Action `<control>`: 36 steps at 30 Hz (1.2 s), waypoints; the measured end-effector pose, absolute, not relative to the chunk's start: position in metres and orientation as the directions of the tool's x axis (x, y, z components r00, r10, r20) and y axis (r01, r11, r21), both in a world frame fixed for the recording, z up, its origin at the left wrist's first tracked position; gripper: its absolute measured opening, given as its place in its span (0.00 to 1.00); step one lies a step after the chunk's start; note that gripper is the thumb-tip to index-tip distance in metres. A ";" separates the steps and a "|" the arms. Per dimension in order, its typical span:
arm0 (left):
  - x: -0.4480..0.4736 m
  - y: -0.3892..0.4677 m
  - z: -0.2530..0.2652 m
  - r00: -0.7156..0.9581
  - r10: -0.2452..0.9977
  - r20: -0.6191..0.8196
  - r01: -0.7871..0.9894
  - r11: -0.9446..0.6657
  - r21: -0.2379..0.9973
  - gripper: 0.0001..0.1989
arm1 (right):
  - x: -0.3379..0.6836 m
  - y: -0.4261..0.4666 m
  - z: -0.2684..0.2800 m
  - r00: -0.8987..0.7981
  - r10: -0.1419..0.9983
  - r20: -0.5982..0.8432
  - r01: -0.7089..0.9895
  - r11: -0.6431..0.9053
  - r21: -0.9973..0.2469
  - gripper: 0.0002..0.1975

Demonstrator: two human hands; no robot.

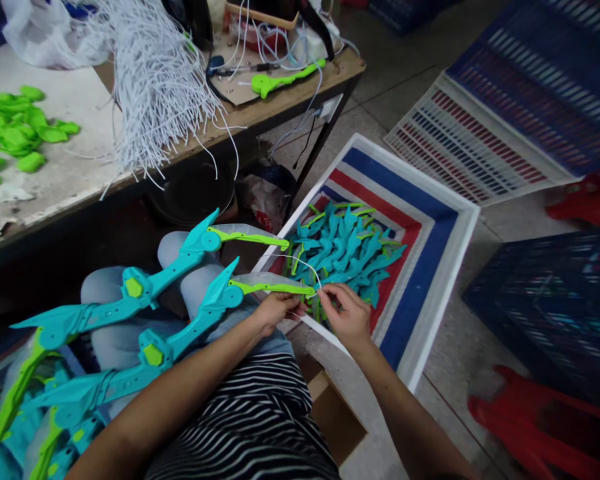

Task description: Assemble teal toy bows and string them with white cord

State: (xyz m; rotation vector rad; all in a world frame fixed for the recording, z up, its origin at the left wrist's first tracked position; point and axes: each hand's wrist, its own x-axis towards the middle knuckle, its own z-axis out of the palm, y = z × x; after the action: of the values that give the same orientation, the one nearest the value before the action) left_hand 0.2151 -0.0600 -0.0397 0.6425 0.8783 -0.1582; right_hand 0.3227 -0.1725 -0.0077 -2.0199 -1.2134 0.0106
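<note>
Two turquoise toy bows with lime-green limbs lie across the lap, the farther bow [173, 270] beside the nearer bow [180, 340]. My left hand [276, 312] is closed around the green limb of the nearer bow, close to its tip. At that tip, my right hand [347, 315] pinches a thin white cord [307, 265], its fingertips touching or almost touching the limb end. The cord arcs back over the limb toward the farther bow's tip. Whether it passes through a hole in the tip is too small to tell.
A striped-lined crate [430, 267] holding a pile of turquoise and green bows stands beyond my hands. White cords [155, 87] and green pieces [25, 127] lie on the worktable [95, 167]. More bows [45, 427] are heaped at lower left. Dark crates [555, 313] and a red stool [535, 413] stand right.
</note>
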 end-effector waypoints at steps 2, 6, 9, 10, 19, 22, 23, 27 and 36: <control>0.216 -0.061 -0.040 0.646 0.137 -0.751 0.374 0.801 0.468 0.06 | 0.322 -0.173 -0.007 0.471 0.774 0.423 0.819 -0.207 -0.534 0.05; 0.217 -0.062 -0.042 0.657 0.139 -0.741 0.370 0.797 0.478 0.05 | 0.323 -0.172 -0.005 0.365 0.783 0.503 0.895 -0.147 -0.421 0.04; 0.216 -0.062 -0.043 0.659 0.139 -0.740 0.367 0.799 0.476 0.04 | 0.324 -0.172 -0.004 0.350 0.787 0.509 0.904 -0.140 -0.404 0.04; 0.216 -0.062 -0.044 0.661 0.138 -0.737 0.365 0.799 0.477 0.04 | 0.323 -0.172 -0.005 0.350 0.793 0.499 0.902 -0.141 -0.408 0.05; 0.220 -0.064 -0.049 0.719 0.153 -0.678 0.339 0.774 0.535 0.09 | 0.315 -0.181 -0.025 0.445 0.810 0.383 0.805 -0.174 -0.567 0.05; 0.224 -0.065 -0.048 0.695 0.175 -0.698 0.409 0.702 0.583 0.08 | 0.317 -0.182 -0.037 0.513 0.803 0.304 0.736 -0.229 -0.637 0.07; 0.226 -0.066 -0.048 0.683 0.186 -0.706 0.432 0.676 0.597 0.08 | 0.318 -0.182 -0.041 0.512 0.814 0.274 0.722 -0.235 -0.651 0.10; 0.221 -0.062 -0.035 0.649 0.217 -0.729 0.496 0.605 0.622 0.12 | 0.324 -0.184 -0.051 0.456 0.864 0.213 0.711 -0.209 -0.671 0.14; -0.013 -0.025 0.031 0.474 0.447 -0.759 0.764 0.220 0.606 0.24 | 0.341 -0.180 -0.058 0.502 0.863 0.049 0.625 -0.324 -0.710 0.17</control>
State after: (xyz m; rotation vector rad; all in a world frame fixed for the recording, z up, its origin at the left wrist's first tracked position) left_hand -0.0130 -0.0252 0.0313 1.4137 1.1483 -0.3039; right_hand 0.3415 -0.1798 -0.0578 -2.0645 -1.2154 0.4474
